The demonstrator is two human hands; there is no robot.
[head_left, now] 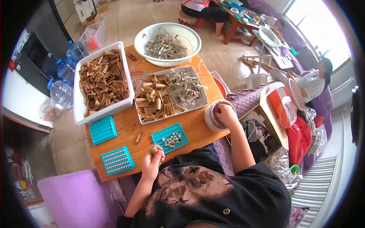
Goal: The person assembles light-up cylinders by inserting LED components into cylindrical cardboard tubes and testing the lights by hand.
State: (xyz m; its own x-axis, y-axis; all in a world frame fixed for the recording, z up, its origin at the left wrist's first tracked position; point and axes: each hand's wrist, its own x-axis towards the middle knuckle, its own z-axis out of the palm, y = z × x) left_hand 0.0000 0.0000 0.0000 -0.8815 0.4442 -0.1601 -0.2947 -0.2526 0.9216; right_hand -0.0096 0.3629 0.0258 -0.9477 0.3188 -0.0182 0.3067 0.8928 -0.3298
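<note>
Close to my body, my left hand is closed around a small tan plastic piece. My right hand reaches down into a round white tub at the table's right edge; its fingertips are hidden inside. Between my hands lies a teal tray with several small silver round pieces loose in it. Another tan piece rests alone on the wood left of that tray. A second teal tray holds silver pieces in neat rows, and a third teal tray sits behind it.
A white bin full of tan pieces stands at the left. Beside it, a shallow box holds tan pieces and clear-wrapped metallic parts. A pale round basin sits behind. A cardboard box is at my right. Two other people sit farther off.
</note>
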